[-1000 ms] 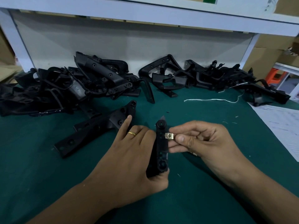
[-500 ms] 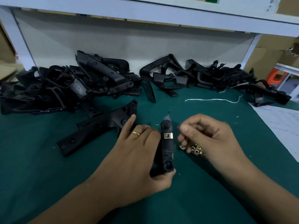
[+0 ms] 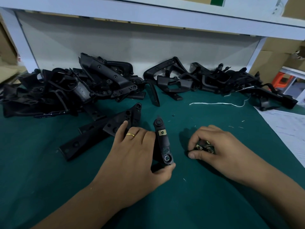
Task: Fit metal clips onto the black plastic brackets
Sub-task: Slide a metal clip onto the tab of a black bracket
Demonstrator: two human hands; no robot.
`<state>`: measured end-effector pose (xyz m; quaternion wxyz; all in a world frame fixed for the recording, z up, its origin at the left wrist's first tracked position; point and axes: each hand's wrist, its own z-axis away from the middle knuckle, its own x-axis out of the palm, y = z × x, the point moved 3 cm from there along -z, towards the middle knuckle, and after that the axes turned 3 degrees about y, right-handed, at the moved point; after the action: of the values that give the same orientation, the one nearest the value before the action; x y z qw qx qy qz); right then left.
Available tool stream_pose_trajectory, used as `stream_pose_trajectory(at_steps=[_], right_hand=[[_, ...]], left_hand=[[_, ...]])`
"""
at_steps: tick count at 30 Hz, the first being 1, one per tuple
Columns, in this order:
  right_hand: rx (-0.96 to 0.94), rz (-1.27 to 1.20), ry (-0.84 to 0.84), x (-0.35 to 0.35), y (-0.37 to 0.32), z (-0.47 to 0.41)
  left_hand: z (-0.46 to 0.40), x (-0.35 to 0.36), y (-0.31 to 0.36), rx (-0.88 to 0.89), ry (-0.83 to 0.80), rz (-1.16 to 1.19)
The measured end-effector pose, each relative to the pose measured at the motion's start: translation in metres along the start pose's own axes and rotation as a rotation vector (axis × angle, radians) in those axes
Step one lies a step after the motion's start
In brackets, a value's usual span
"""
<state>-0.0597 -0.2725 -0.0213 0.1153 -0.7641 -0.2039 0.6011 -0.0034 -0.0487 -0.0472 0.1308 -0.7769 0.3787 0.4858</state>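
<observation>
We hold the bracket point(image 3: 162, 142) upright on the green mat point(image 3: 49, 187) in our left hand point(image 3: 133, 156), fingers curled round its left side and thumb under its lower end, with one brass clip point(image 3: 162, 132) now seated just below its top boss. A second ago our right hand point(image 3: 219, 146) was pressing that clip in from the bracket's right; it has since let go and dropped to the mat right of the bracket, where its fingers and thumb pinch into a small heap of loose clips point(image 3: 205, 147). We judge one clip fitted and the next being fetched, probably for this same bracket. Count: one bracket in hand, one clip on it; at least four loose clips show under the fingers, the rest hidden. Left of the bracket, just past our left fingertips, lie two more flat brackets point(image 3: 99, 131). Beyond it, two piles point(image 3: 74, 88) of black parts line the back wall, too tangled to count, and one white string point(image 3: 214, 103) lies right of them.
</observation>
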Motion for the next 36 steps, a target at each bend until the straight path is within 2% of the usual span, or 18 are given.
stream_pose_trajectory(at_steps=[3, 8, 10, 16, 20, 36], right_hand=[[0.055, -0.138, 0.011, 0.001, 0.001, 0.001], [0.068, -0.770, 0.060, 0.008, -0.013, 0.001], [0.075, -0.871, 0.059, 0.012, -0.018, 0.001], [0.091, -0.931, 0.087, 0.017, -0.027, 0.000], [0.204, -1.035, 0.118, 0.021, -0.027, -0.003], [0.245, -1.027, 0.101, 0.022, -0.032, -0.001]], left_hand=[[0.000, 0.000, 0.000, -0.003, 0.009, 0.003], [-0.001, 0.000, 0.000, -0.007, 0.028, 0.017], [-0.001, -0.001, 0.000, -0.003, 0.045, 0.026], [-0.001, -0.001, 0.000, 0.004, 0.039, 0.031], [0.000, -0.001, 0.000, 0.018, 0.049, 0.023], [-0.001, 0.002, -0.001, 0.024, 0.052, 0.000]])
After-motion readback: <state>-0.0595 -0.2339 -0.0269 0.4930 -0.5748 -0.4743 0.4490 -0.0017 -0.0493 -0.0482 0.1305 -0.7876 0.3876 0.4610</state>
